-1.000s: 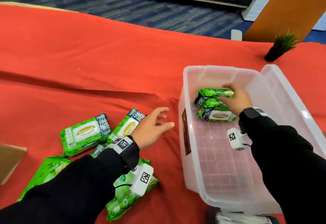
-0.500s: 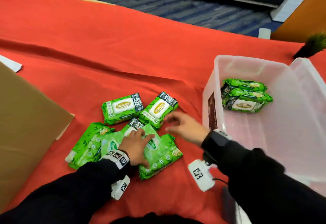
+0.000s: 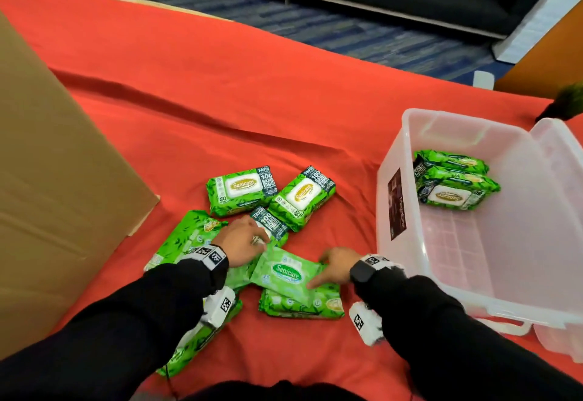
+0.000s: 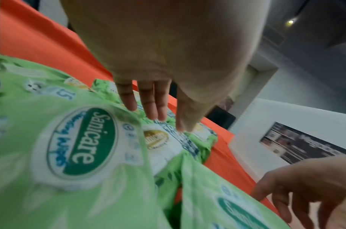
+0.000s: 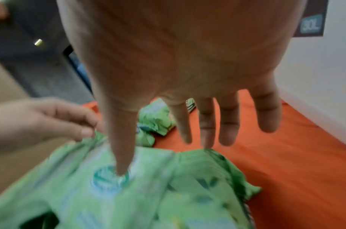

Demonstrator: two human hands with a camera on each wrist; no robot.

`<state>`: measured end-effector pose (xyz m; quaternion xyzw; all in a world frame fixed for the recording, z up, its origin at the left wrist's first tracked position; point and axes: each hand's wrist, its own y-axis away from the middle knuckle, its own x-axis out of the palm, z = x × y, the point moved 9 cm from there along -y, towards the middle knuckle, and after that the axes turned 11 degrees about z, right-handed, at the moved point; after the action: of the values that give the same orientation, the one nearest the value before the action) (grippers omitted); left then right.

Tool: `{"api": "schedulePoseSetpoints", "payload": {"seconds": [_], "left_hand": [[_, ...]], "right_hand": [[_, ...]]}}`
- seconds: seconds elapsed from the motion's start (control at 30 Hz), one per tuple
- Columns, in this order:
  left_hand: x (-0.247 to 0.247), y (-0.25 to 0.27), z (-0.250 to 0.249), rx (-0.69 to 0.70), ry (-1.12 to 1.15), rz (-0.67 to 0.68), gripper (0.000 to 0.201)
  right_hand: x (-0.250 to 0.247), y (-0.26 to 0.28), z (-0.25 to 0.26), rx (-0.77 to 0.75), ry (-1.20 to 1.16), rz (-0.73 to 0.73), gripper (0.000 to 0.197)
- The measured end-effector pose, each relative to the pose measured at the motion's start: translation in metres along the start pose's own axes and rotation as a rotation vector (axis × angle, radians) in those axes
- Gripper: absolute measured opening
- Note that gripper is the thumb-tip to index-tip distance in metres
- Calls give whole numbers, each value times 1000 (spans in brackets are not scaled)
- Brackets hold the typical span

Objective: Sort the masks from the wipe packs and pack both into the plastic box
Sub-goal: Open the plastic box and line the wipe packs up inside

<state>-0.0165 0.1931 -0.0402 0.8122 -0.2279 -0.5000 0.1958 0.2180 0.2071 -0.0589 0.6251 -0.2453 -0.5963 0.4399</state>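
Two hands meet over one pale green wipe pack [image 3: 285, 276], which lies tilted on top of a darker green pack [image 3: 301, 303] in the loose pile to the left of the plastic box [image 3: 391, 233]. We see the right hand [image 3: 336, 266] at the pack's box-side edge with its fingers extended and spread, the thumb [image 5: 120, 144] pressing down on the oval label; nothing is clasped yet. The left hand [image 3: 241, 239] rests on the pile at the side far from the box, fingers [image 4: 148, 102] straight and laid flat on the wrappers, holding nothing.

Inside the box, two wipe packs [image 3: 454, 180] are stacked against its far wall. The loose pile on the red cloth [image 3: 220, 101] holds several more: two white-labelled packs [image 3: 243, 191] beyond the hands and others under the left forearm. We can make out no masks in any view.

We judge the step in hand to be picking up the pale pack for transfer to the box. To do it well, we would steady the pile with the flat left hand, slide the right fingers under the box-side edge, and close thumb against fingers across the pack's body rather than its crinkled seam, since the soft wrapper will likely sag or slip. Set it beside the stacked pair.

Farther from the box lie a cardboard sheet [image 3: 56, 180] and, behind it, a small plant [image 3: 568, 101].
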Motion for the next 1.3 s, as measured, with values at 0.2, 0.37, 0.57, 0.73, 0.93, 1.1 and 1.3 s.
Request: {"api": "schedulePoseSetpoints", "payload": {"seconds": [0.2, 0.37, 0.57, 0.73, 0.93, 1.1, 1.3], "left_hand": [[-9, -16, 41, -292, -23, 20, 87], [2, -24, 44, -370, -46, 139, 103], [10, -35, 55, -373, 60, 162, 105], [-9, -32, 52, -309, 364, 12, 94], [-72, -15, 35, -164, 654, -272, 90], [-88, -3, 16, 36, 1368, -352, 79], [-100, 12, -48, 183, 1863, -216, 66]], "right_hand": [[-60, -32, -21, 58, -1011, -261, 42], [-66, -75, -2, -23, -1629, -277, 53], [-61, -116, 6, 12, -1698, -319, 76], [-40, -218, -42, 140, -1539, -391, 112], [-72, -225, -38, -17, -1532, -333, 97], [-128, -96, -1, -117, -1556, -446, 60], [-199, 44, -2, -400, -1736, -531, 45]]}}
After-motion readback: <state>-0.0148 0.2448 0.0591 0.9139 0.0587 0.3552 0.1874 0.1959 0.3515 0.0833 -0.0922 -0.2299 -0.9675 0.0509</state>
